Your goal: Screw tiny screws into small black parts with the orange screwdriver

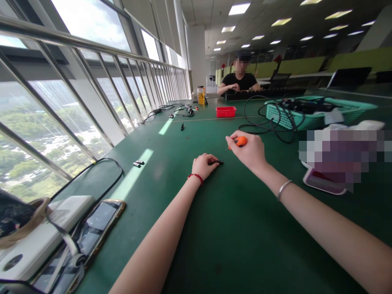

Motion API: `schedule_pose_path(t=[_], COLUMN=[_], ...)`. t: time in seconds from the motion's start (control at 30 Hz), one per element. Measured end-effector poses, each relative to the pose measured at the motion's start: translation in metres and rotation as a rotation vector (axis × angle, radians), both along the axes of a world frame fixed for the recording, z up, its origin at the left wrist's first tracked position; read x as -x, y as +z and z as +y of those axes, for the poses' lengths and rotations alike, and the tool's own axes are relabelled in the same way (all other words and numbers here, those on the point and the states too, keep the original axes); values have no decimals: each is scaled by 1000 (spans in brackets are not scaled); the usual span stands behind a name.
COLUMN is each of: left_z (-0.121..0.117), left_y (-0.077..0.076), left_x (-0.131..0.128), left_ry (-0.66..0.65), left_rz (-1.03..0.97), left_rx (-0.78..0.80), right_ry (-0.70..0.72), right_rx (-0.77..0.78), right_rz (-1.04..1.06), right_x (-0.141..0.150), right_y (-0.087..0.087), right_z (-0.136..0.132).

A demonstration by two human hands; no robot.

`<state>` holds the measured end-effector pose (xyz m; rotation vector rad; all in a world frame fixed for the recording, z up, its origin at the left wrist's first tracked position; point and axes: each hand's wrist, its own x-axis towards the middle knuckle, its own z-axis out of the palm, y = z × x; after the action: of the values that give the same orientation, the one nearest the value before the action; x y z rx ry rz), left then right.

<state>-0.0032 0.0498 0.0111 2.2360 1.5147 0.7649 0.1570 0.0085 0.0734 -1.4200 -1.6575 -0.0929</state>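
One smooth, dark-green tabletop [220,245] carries a turquoise, perforated plastic basket [352,107] toward its far edge. Nearer, the right hand [250,150] grips a screwdriver [241,141] with a rounded orange-and-black handle and thin shaft, above the tabletop. The left hand [202,165] pinches a small, narrow black piece [219,162], well in from the tabletop's left edge.

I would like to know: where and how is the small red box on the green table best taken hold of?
Probably pinch the red box by the top edge of its long near wall, coming from above and the near side. It stands upright with its top open, and that wall faces this viewpoint, while the turquoise basket stands off to its right.
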Motion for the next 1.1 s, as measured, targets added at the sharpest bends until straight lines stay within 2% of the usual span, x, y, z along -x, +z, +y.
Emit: schedule_pose_path(t=[0.1,0.23,0.33,0.43,0.67,1.1], left_z=[0,1,2,3,6,7], left_y=[0,-1,-2,-4,-9,-11], left_x=[0,-1,0,0,1,3], left_ry=[8,7,2,-7,-30,-26], left_rz=[1,-3,-9,-30,-93,-153], left_rx=[3,-8,-18,-19,-36,-48], right_ry=[91,216,255,229,223,229], right_rx=[33,236,255,249,244,235], right_rz=[-108,-160,-263,-348,-405,-434], right_x=[-6,-12,-13,-12,-8,-8], right_y=[-22,-59,-72,-73,-71,-66], right_z=[12,27,29,28,26,23])
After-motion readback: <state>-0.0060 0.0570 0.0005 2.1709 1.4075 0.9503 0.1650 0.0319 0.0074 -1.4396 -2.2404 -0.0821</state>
